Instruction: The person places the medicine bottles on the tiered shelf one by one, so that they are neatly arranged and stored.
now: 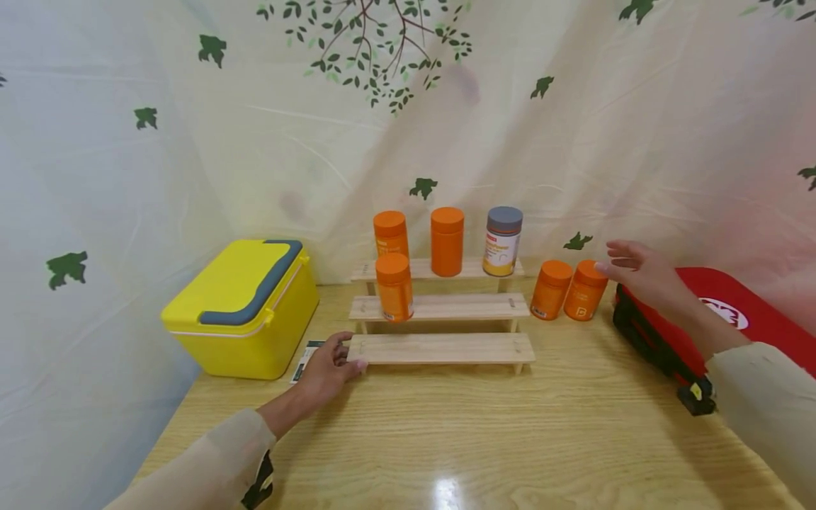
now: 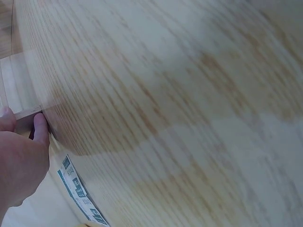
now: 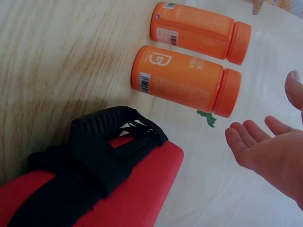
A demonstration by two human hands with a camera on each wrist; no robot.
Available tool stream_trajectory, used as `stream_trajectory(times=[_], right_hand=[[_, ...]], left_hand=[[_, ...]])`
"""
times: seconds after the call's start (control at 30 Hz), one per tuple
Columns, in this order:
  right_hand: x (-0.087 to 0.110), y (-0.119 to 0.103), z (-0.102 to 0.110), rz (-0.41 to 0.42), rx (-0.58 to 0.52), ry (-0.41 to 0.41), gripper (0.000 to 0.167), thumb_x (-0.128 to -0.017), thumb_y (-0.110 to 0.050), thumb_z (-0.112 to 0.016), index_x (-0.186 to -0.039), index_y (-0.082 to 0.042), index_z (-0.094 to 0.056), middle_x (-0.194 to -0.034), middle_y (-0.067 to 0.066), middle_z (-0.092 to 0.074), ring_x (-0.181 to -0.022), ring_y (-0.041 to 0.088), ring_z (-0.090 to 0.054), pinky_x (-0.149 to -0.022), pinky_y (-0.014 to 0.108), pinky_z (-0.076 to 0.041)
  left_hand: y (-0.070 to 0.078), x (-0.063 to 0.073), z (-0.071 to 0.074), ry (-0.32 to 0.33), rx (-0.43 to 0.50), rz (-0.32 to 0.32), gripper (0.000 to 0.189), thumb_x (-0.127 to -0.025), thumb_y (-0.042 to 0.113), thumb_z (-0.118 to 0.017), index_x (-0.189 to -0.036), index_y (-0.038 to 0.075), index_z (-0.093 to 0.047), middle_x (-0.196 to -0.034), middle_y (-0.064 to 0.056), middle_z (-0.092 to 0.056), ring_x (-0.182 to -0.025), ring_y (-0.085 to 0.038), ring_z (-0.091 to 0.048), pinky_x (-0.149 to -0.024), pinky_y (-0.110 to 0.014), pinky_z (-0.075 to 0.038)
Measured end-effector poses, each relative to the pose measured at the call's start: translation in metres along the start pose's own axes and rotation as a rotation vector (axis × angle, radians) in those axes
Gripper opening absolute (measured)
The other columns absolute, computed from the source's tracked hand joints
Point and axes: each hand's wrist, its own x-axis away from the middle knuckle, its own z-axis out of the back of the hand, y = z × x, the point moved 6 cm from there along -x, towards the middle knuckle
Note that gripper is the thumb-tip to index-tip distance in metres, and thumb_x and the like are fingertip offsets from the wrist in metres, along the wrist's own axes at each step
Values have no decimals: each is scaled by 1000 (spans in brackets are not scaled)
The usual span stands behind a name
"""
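Note:
A three-step wooden rack (image 1: 440,348) stands mid-table, and my left hand (image 1: 328,368) pinches the left end of its lowest step. The left wrist view shows thumb and finger around that board end (image 2: 28,113). My right hand (image 1: 650,278) is beside the lid of the right-hand of two orange bottles (image 1: 583,292), fingers spread and holding nothing. In the right wrist view this bottle (image 3: 177,78) stands apart from the fingers. Its twin bottle (image 1: 551,290) is just to the left. One orange bottle (image 1: 395,289) stands on the middle step.
On the top step are two orange bottles (image 1: 448,244) and a grey-lidded bottle (image 1: 502,244). A yellow box (image 1: 239,304) stands left, with a printed card (image 1: 306,361) beside it. A red case (image 1: 758,312) with a black strap (image 3: 94,151) lies right, under my right forearm.

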Motion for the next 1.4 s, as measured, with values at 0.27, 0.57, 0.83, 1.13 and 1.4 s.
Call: stream_trajectory(times=[0.27,0.57,0.83,1.13,1.4], right_hand=[[-19,5,-11,-29,18,-51,87,-95,-44,-56,-153,-1,-7,-150,34,-20,-132,54,-26,-99,65,-32],[-23,16,-20,-69,1,-112,94,-93,-47,-58,-154,-5,0,-152,34,-12,-133,57,-19,-99,68,-27],[-27,25,-27,-88,62,-108,94,-93,-46,-59,-151,4,-5,-149,38,-16,-129,55,-23,-103,65,-25],[-28,30,-31,-92,64,-99,83,-97,-44,-52,-149,8,-13,-143,36,-26,-122,50,-31,-104,64,-25],[-27,29,-32,-64,56,-72,79,-98,-43,-51,-146,10,-19,-140,36,-29,-120,50,-33,-103,64,-27]], left_hand=[[0,1,0,1,9,4,56,-90,10,-66,-140,5,-41,-108,-10,-66,-90,-18,-60,-85,-36,-50],[-2,-1,-1,2,40,-21,55,-90,6,-66,-139,3,-41,-100,-8,-67,-85,-16,-60,-79,-31,-49],[-4,-3,-1,0,56,-25,55,-90,5,-66,-139,3,-41,-100,-8,-67,-85,-16,-60,-77,-29,-49],[-4,-2,-1,2,42,-25,55,-90,5,-66,-139,3,-41,-99,-8,-67,-84,-16,-59,-76,-28,-48],[-3,-2,-1,-6,42,-15,56,-90,7,-66,-140,4,-41,-102,-8,-66,-86,-16,-59,-78,-30,-49]])
